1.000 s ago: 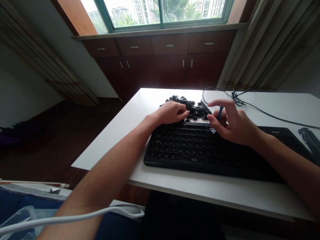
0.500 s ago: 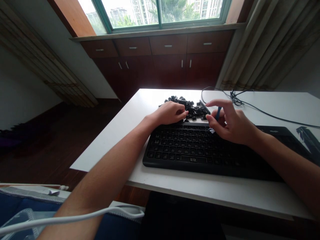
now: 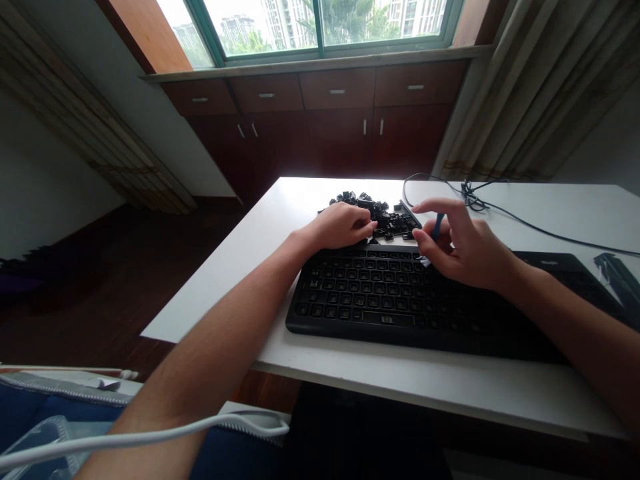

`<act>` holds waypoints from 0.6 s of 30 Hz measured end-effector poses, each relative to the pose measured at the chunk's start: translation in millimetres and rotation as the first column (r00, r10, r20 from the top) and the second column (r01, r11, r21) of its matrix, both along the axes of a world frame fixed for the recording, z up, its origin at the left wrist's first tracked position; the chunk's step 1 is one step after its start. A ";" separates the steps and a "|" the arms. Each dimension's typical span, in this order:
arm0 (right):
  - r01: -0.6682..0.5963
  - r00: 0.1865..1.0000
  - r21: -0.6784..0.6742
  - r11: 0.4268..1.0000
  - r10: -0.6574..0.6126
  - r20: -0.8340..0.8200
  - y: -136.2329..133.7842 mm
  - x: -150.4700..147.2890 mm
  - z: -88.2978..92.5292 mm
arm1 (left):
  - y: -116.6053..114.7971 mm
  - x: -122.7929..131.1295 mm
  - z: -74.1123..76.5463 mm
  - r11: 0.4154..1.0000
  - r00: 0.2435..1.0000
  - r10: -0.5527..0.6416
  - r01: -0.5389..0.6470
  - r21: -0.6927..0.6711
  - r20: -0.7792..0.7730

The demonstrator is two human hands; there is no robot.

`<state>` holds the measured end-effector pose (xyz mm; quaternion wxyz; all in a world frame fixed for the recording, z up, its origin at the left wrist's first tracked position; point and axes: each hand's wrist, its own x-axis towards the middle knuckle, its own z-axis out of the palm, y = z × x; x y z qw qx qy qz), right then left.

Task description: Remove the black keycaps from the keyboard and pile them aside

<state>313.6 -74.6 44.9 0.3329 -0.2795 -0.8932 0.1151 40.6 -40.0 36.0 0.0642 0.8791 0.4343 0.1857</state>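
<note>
A black keyboard point(image 3: 380, 291) with its keycaps off lies along the front of the white table, bare square key sockets showing. My right hand point(image 3: 465, 247) is over its middle, closed on a thin blue-handled brush point(image 3: 439, 225). The brush's whitish tip point(image 3: 425, 261) points down at the upper rows of sockets. At the keyboard's far left edge rests my left hand point(image 3: 343, 225), its fingers curled. What they hold, if anything, is hidden. Behind and beside that hand is a heap of loose black keycaps point(image 3: 393, 225).
A black cable point(image 3: 550, 230) with a tied bundle runs across the back right of the table point(image 3: 215, 280). Near the right edge lies a dark, flat object point(image 3: 617, 280). A white cord point(image 3: 150, 437) crosses in front of my left forearm, low in view.
</note>
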 end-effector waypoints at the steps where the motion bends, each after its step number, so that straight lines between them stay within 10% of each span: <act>1: -0.001 1.000 -0.004 1.000 0.001 0.001 -0.1 0.1 0.0 | -0.2 0.1 0.2 1.000 1.000 0.001 -0.001 -0.001 -0.002; 18: 0.058 0.998 -0.068 0.996 -0.058 0.005 -1.7 0.1 1.4 | 0.1 0.8 -0.2 1.000 1.000 0.017 -0.017 0.003 -0.006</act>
